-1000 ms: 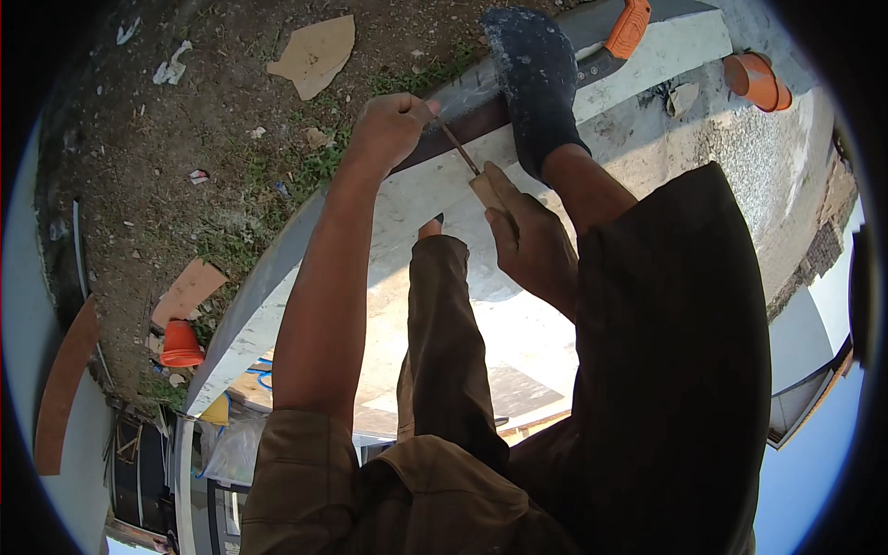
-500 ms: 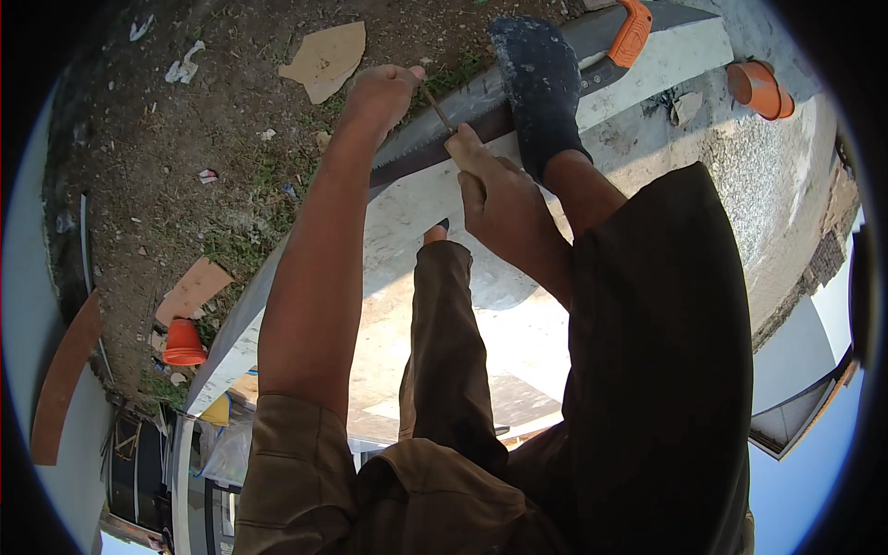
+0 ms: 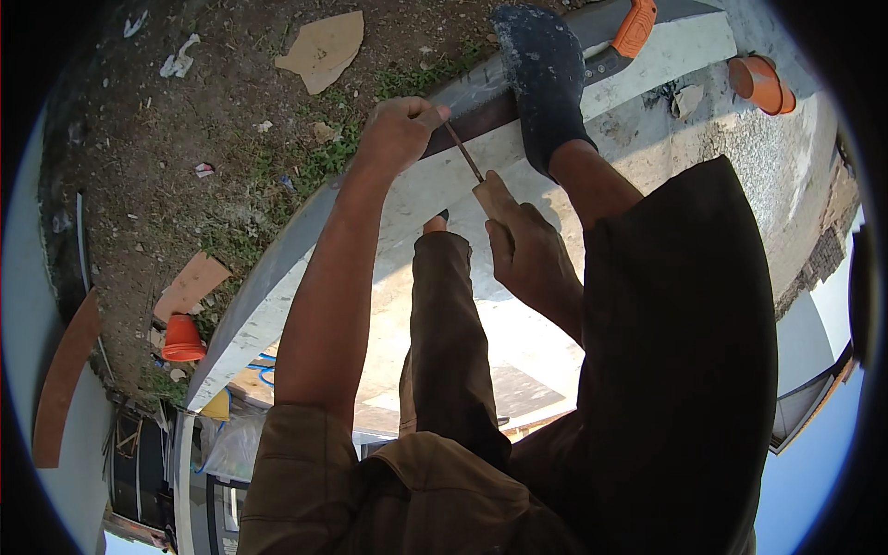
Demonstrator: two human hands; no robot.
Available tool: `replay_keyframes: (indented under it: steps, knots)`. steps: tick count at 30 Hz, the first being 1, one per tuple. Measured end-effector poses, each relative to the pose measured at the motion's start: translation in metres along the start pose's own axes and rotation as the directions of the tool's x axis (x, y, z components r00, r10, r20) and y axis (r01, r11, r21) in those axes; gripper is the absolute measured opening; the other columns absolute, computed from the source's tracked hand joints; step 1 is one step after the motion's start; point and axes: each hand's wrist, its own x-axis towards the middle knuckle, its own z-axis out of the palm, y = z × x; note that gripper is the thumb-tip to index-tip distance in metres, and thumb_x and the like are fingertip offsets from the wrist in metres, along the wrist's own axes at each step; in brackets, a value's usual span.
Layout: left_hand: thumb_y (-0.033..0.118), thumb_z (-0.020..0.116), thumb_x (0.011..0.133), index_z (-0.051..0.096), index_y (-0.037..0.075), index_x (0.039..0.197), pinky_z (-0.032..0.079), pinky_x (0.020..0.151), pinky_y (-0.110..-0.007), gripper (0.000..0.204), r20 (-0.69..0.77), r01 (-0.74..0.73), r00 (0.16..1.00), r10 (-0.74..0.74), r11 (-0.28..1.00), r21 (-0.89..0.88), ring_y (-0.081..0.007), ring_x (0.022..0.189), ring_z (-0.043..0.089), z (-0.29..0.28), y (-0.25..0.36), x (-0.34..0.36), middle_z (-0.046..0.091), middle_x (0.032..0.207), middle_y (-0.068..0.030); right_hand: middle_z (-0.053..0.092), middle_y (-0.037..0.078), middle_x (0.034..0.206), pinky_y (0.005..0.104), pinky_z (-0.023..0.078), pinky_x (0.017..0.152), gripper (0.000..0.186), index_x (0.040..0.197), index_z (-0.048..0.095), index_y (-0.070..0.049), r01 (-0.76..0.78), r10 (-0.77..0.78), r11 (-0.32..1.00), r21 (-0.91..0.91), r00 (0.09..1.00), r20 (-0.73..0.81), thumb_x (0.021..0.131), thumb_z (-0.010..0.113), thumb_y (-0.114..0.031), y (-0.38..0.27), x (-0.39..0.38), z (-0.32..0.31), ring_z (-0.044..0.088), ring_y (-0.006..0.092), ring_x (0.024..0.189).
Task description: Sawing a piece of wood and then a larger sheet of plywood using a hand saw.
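My left hand (image 3: 398,139) pinches the tip of a slim file (image 3: 464,157) between thumb and fingers. The other end is a pale wooden handle, and my right hand (image 3: 535,254) is wrapped around it. The file slants across the near edge of a handsaw's dark blade (image 3: 476,117); whether it touches the teeth I cannot tell. Flat on the low concrete ledge, the saw has an orange handle (image 3: 635,30) at the far right end. My foot in a dark, dusty shoe or sock (image 3: 548,88) presses across the blade and hides part of it.
Bare soil with grass lies beyond the ledge (image 3: 277,305). On it are a broken board piece (image 3: 324,51), another board scrap (image 3: 191,285) and an orange pot (image 3: 184,339). A second orange pot (image 3: 760,85) lies tipped over on the concrete at right.
Both hands have drawn the file nearer to me and slightly right along its own slanting line. The saw and my foot stay in place on the ledge.
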Motion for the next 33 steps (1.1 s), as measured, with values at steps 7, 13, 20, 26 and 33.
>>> replay_keyframes:
  steps: [7,13,20,26,33]
  knots:
    - [0.039,0.067,0.086,0.068,0.003,0.082,0.044,0.064,-0.036,0.036,0.013,0.115,0.993,-0.114,0.992,-0.057,-0.0166,0.062,0.051,-0.007,0.002,0.024,0.058,0.066,-0.0076,0.063,0.025,0.093,0.0432,0.051,0.077,0.052,0.139,0.043,-0.002,-0.057,0.07,0.968,-0.243,0.996,0.047,0.088,0.055,-0.004,-0.009,0.038,0.015,0.063,0.0395,0.085]
    - [0.04,0.065,0.088,0.068,0.006,0.086,0.039,0.063,-0.029,0.034,-0.1,0.025,0.994,-0.033,0.997,-0.075,-0.0111,0.066,0.046,-0.03,0.031,0.037,0.055,0.069,0.0004,0.064,0.027,0.102,0.0403,0.052,0.079,0.049,0.138,0.044,-0.001,0.095,-0.098,0.995,-0.022,0.987,-0.129,0.09,0.053,-0.006,-0.012,0.059,0.01,0.065,0.0381,0.091]
    - [0.038,0.064,0.09,0.067,0.003,0.085,0.039,0.059,-0.031,0.035,-0.05,0.028,0.998,-0.025,0.998,0.06,-0.0105,0.061,0.044,-0.01,0.017,-0.004,0.051,0.064,0.0004,0.064,0.029,0.104,0.0342,0.051,0.078,0.052,0.141,0.04,-0.001,-0.084,0.064,0.971,0.226,0.993,0.094,0.092,0.052,-0.009,0.003,0.015,-0.004,0.068,0.0327,0.09]
    - [0.034,0.064,0.09,0.068,0.003,0.083,0.04,0.056,-0.032,0.033,-0.029,0.011,1.0,-0.01,1.0,0.026,-0.0103,0.057,0.044,0.002,-0.002,0.0,0.052,0.06,-0.0002,0.063,0.029,0.107,0.034,0.051,0.079,0.051,0.14,0.042,-0.001,-0.128,0.103,0.962,0.241,0.988,0.115,0.091,0.052,-0.007,-0.001,0.008,-0.003,0.068,0.0324,0.092]
    - [0.037,0.064,0.089,0.068,0.002,0.084,0.041,0.062,-0.033,0.035,-0.178,0.015,0.984,0.008,0.992,0.128,-0.0139,0.061,0.047,-0.021,0.02,0.034,0.055,0.065,-0.0002,0.063,0.028,0.106,0.0344,0.051,0.079,0.051,0.14,0.042,-0.001,0.109,-0.106,0.992,0.062,0.993,-0.056,0.091,0.053,-0.006,-0.003,0.062,0.009,0.067,0.0321,0.091]
